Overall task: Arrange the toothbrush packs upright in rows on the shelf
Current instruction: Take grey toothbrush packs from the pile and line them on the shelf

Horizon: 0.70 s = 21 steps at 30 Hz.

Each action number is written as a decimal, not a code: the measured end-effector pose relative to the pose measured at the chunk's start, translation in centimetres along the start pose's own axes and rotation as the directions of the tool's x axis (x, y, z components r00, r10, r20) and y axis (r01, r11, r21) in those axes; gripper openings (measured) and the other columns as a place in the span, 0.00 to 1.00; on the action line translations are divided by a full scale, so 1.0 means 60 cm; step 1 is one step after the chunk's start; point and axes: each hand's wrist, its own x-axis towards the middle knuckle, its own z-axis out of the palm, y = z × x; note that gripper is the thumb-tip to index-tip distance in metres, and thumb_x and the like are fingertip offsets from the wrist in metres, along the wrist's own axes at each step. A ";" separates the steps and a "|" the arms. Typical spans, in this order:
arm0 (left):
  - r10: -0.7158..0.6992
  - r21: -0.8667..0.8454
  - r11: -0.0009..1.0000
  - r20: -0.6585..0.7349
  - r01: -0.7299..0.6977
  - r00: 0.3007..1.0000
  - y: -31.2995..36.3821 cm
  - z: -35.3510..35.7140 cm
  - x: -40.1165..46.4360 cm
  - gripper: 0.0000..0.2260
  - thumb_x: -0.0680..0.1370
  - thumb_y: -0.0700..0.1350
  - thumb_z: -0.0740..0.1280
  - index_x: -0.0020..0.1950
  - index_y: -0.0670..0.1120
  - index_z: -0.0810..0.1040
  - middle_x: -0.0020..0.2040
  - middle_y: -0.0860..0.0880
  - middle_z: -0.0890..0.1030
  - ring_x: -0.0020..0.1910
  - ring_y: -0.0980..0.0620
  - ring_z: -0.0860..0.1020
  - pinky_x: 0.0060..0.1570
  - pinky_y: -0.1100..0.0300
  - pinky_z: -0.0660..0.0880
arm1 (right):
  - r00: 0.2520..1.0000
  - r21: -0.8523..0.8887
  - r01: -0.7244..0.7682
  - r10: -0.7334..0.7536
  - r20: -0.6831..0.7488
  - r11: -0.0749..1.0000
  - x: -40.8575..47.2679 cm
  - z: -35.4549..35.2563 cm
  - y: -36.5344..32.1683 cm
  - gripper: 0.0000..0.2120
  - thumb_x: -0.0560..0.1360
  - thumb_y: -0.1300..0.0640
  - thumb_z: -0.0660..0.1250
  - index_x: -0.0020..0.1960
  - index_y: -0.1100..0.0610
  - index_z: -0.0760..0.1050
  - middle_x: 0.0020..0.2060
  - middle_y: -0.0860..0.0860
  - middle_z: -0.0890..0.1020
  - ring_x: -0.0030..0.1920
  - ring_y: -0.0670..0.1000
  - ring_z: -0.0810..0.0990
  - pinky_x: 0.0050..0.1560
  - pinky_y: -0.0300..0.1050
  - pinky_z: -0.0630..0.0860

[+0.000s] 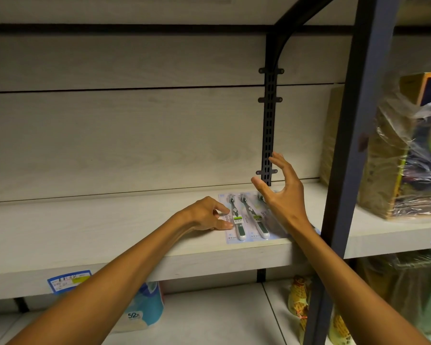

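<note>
A toothbrush pack [249, 217] lies flat on the pale wooden shelf [97, 227], near its front edge. It is a light blue card with green and white toothbrushes under clear plastic. My left hand [209, 215] rests at the pack's left edge, with forefinger and thumb touching the card. My right hand [279, 188] hovers above the pack's right side with fingers spread and lifted, holding nothing. The pack's right part is hidden behind my right hand and wrist.
A dark metal upright [358, 135] stands just right of the pack. Plastic-wrapped boxes [403, 150] fill the shelf beyond it. A slotted black bracket [269, 130] runs down the back wall. Below are a tissue pack [144, 310] and yellow bags [299, 305]. A blue price label [69, 281] sticks on the shelf edge.
</note>
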 end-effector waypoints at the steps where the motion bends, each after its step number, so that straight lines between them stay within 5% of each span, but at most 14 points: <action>1: 0.001 -0.006 1.000 -0.005 -0.001 1.000 -0.001 0.001 -0.001 0.25 0.73 0.48 0.73 0.68 0.46 0.73 0.65 0.46 0.74 0.56 0.52 0.72 0.54 0.62 0.68 | 1.000 -0.002 0.000 0.000 -0.001 1.000 0.000 -0.001 0.000 0.34 0.68 0.41 0.69 0.71 0.52 0.67 0.73 0.47 0.66 0.73 0.46 0.63 0.71 0.45 0.63; 6: 0.023 -0.115 0.993 -0.083 -0.033 0.996 -0.007 0.005 -0.006 0.28 0.71 0.51 0.74 0.68 0.46 0.73 0.48 0.48 0.76 0.44 0.52 0.75 0.50 0.61 0.72 | 1.000 -0.008 -0.003 0.003 -0.002 1.000 -0.003 -0.001 -0.001 0.33 0.68 0.41 0.69 0.71 0.51 0.67 0.73 0.47 0.66 0.73 0.46 0.63 0.72 0.48 0.64; 17: 0.127 -0.254 0.932 -0.435 -0.257 0.891 -0.023 -0.011 -0.045 0.32 0.66 0.53 0.77 0.67 0.52 0.72 0.63 0.53 0.74 0.62 0.58 0.72 0.61 0.54 0.74 | 1.000 -0.016 -0.012 0.012 0.000 1.000 -0.006 0.000 -0.004 0.33 0.68 0.41 0.69 0.70 0.50 0.67 0.73 0.47 0.66 0.73 0.46 0.64 0.70 0.43 0.62; 21: 0.128 -0.312 0.904 -0.452 -0.291 0.883 -0.024 -0.014 -0.059 0.34 0.66 0.51 0.78 0.70 0.50 0.70 0.65 0.53 0.74 0.65 0.58 0.71 0.58 0.61 0.75 | 1.000 -0.028 -0.009 0.009 -0.007 1.000 -0.007 0.000 -0.003 0.32 0.70 0.43 0.70 0.70 0.50 0.68 0.73 0.46 0.66 0.73 0.46 0.64 0.70 0.43 0.62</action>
